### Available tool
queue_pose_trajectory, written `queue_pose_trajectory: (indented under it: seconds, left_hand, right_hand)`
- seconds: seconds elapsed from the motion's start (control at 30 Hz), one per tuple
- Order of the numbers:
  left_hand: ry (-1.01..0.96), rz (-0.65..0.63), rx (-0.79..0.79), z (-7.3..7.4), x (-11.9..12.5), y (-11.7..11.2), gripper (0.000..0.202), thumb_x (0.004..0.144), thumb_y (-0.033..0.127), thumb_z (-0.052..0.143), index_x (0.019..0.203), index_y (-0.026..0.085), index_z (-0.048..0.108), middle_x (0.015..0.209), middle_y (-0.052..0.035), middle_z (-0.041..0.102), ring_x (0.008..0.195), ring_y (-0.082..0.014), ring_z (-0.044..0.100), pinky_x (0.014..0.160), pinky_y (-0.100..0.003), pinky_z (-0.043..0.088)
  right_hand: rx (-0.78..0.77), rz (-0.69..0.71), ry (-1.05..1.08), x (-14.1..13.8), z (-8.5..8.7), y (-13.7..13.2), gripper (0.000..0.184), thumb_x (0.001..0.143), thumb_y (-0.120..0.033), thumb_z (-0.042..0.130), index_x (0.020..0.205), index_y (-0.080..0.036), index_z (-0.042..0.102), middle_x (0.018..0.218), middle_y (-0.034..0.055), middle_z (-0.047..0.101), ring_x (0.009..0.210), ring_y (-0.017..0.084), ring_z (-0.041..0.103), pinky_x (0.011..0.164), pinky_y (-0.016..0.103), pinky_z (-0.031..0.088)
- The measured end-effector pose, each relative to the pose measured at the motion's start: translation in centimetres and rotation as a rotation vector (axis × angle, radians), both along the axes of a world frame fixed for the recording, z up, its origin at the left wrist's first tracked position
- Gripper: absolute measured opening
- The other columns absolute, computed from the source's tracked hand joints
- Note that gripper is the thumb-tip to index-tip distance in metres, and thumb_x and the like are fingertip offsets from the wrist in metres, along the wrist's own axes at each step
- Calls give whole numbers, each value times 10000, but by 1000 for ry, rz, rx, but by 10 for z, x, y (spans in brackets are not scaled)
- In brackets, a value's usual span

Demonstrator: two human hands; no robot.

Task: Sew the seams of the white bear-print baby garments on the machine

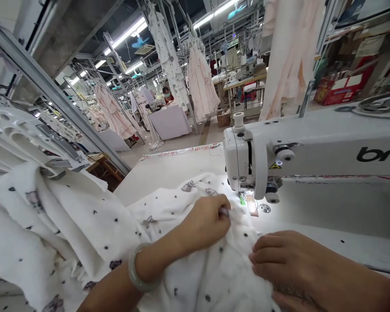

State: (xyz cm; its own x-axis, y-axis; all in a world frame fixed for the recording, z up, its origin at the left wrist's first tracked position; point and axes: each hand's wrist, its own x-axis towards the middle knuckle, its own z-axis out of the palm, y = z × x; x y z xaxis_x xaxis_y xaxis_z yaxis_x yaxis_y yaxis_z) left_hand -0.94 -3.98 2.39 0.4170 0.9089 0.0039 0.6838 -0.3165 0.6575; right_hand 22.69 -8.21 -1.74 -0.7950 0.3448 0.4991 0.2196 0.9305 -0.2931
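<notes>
White fabric (pixel 182 242) with small dark spots and greyish-purple motifs lies in folds across the sewing machine table. My left hand (pixel 209 219), with a pale bangle on the wrist, is closed in a fist around a bunched part of it, just left of the needle area. To the right, my right hand (pixel 286 260) has its fingers bent together over the fabric's right edge, gripping it. Part of its thumb side is hidden. The white sewing machine (pixel 237 160) stands beyond both hands, its lamp lighting the presser foot (pixel 242 197) near the fabric.
On the left, similar spotted garments (pixel 45 208) hang from clips on white hangers. Pale pink garments (pixel 201 82) hang from rails behind the table. A person (pixel 167 95) sits at another machine farther back. A red box (pixel 339 89) stands at the right.
</notes>
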Motion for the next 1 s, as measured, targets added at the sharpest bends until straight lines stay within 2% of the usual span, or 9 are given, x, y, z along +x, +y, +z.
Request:
queue_pose_trajectory:
  seconds: [0.07,0.17,0.3,0.47,0.57,0.63,0.73,0.9,1.0]
  left_hand:
    - [-84,61,-24,4,3,8,151,796,81,479,823,218,535,686,41,516,655,-155,501,638,-282,369]
    - [-162,64,-1,0,7,8,146,868,114,414,822,223,499,668,44,483,660,-157,489,642,-285,357]
    - [-80,2,57,-7,6,-4,124,854,260,647,923,221,551,829,14,630,787,-192,591,709,-300,441]
    - [144,-45,343,-22,-2,-8,312,815,113,584,1110,202,635,1032,-74,732,930,-256,688,800,-361,550]
    - [190,-63,602,-31,-2,-7,279,840,73,517,1043,193,667,953,-87,719,880,-254,688,785,-371,566]
    - [149,-183,678,-35,1,-8,284,882,53,481,1043,186,673,1004,-100,740,958,-254,702,880,-393,575]
    - [86,-343,550,-41,4,-10,290,912,40,461,1076,182,652,1055,-87,766,1001,-238,712,938,-392,575]
    - [-102,-90,222,-50,4,-11,336,884,162,643,1216,193,596,1126,-76,736,966,-226,709,874,-377,606]
    - [-179,-61,196,-52,4,-8,286,799,131,708,1073,195,654,1214,-96,706,1105,-241,704,981,-390,593]
  right_hand:
    - [-39,2,29,1,-1,4,487,1127,-513,364,1107,-217,750,843,103,735,822,260,713,754,364,580]
    - [-10,-216,110,0,-10,12,316,1123,-404,487,1039,-216,727,874,76,749,839,242,708,760,361,566]
    - [52,-408,156,-3,-35,21,153,1092,-276,558,1146,-229,692,1025,53,775,965,245,709,839,391,562]
    - [-122,-474,125,-1,-57,25,276,1063,-364,604,1301,-248,683,1196,103,743,1134,300,681,946,493,575]
    - [-288,-412,52,2,-52,26,281,1084,-364,564,1322,-281,689,1294,97,715,1276,295,616,1010,485,570]
    - [-353,-324,-4,2,-44,27,246,1104,-356,523,1254,-296,709,1297,76,713,1311,276,588,1031,457,560]
    - [-349,-235,-52,1,-31,28,250,1118,-363,494,1099,-281,729,1205,61,738,1299,269,590,1029,443,543]
    - [-61,-188,3,8,-22,34,252,1129,-263,476,1156,-236,725,1093,53,785,1131,246,658,989,436,488]
    - [92,-150,24,18,-18,38,218,1117,-258,521,1107,-209,734,956,54,789,901,219,680,853,390,478]
